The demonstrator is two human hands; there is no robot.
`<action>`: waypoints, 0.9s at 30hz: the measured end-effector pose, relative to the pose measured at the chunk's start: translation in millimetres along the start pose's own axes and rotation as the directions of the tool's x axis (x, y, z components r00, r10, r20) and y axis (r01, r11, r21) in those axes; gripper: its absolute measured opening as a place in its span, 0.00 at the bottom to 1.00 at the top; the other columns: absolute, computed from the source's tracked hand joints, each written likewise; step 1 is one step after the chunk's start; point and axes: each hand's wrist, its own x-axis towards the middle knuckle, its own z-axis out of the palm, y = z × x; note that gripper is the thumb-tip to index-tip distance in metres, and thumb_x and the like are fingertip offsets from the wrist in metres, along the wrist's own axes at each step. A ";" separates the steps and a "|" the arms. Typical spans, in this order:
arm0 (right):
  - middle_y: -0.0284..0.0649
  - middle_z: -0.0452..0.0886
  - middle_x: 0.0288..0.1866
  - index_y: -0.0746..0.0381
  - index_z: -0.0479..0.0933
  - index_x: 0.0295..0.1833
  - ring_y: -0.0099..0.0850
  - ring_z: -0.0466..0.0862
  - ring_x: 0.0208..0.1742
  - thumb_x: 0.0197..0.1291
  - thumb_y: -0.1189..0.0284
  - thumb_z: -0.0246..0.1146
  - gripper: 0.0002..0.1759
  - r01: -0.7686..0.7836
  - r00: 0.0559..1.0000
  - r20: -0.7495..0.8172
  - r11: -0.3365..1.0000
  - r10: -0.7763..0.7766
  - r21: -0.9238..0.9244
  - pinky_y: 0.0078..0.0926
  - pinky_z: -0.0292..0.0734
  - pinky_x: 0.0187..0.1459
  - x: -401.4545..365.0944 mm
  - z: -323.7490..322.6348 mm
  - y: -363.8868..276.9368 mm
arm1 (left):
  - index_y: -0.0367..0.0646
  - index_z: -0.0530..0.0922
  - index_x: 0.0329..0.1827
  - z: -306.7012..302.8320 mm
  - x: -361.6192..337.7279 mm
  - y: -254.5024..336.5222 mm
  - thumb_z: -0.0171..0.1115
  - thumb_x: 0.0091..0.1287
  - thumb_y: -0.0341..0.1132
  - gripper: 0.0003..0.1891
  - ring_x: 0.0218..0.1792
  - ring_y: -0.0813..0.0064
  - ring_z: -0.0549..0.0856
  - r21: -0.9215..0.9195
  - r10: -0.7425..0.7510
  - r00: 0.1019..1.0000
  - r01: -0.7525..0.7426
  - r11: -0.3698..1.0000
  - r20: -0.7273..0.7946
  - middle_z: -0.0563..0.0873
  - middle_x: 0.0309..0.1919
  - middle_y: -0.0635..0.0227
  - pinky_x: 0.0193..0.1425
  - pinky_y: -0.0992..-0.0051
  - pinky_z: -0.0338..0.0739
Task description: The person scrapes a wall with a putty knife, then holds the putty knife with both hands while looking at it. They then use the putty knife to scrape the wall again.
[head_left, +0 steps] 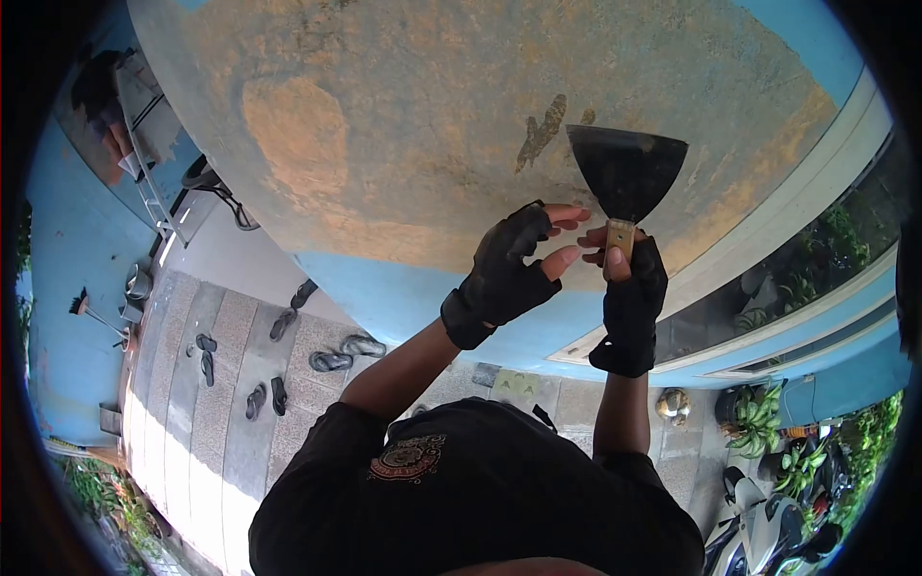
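My right hand [634,293], in a black fingerless glove, grips a scraper [629,173] by its short wooden handle, thumb along the front. The wide dark blade points up in front of the wall [432,115], whose blue paint is gone over a large patch of bare grey and tan plaster. Close by on the left is my left hand [514,259], gloved the same way, its thumb and fingers apart and nothing in them. Just left of the blade, dark damp-looking marks [543,132] show on the plaster.
At far left a person [104,106] stands on a ladder [154,197]. Several sandals [279,396] lie on the tiled floor [226,336]. A broom [96,312] leans near a bucket [137,281]. A window [788,278], potted plants [754,422] and a motorbike [759,528] are on the right.
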 end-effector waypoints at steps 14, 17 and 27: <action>0.34 0.79 0.26 0.66 0.78 0.63 0.18 0.75 0.24 0.74 0.66 0.59 0.19 -0.186 0.981 -0.096 0.959 0.169 -0.212 0.19 0.72 0.28 29.1 9.9 -2.9 | 0.34 0.80 0.47 -32.3 -19.8 -7.5 0.54 0.75 0.26 0.07 0.41 0.70 0.89 -0.015 -0.005 0.999 0.004 1.000 -0.052 0.89 0.41 0.57 0.46 0.73 0.82; 0.33 0.80 0.25 0.64 0.79 0.64 0.17 0.76 0.23 0.73 0.65 0.61 0.20 -0.225 0.967 -0.201 0.886 0.154 -0.406 0.19 0.72 0.27 9.0 -12.1 -8.4 | 0.34 0.80 0.47 -42.4 -21.9 -14.3 0.54 0.75 0.26 0.07 0.39 0.71 0.88 -0.047 -0.016 0.995 0.011 0.999 -0.095 0.89 0.40 0.58 0.44 0.73 0.81; 0.32 0.82 0.25 0.59 0.81 0.64 0.16 0.75 0.22 0.71 0.67 0.63 0.19 -0.106 0.992 -0.120 0.820 0.046 -0.563 0.19 0.71 0.28 28.8 23.9 -42.5 | 0.34 0.79 0.46 -29.0 -19.4 -10.5 0.54 0.75 0.26 0.06 0.35 0.72 0.86 -0.133 -0.088 0.992 0.076 0.988 -0.087 0.88 0.38 0.59 0.43 0.72 0.80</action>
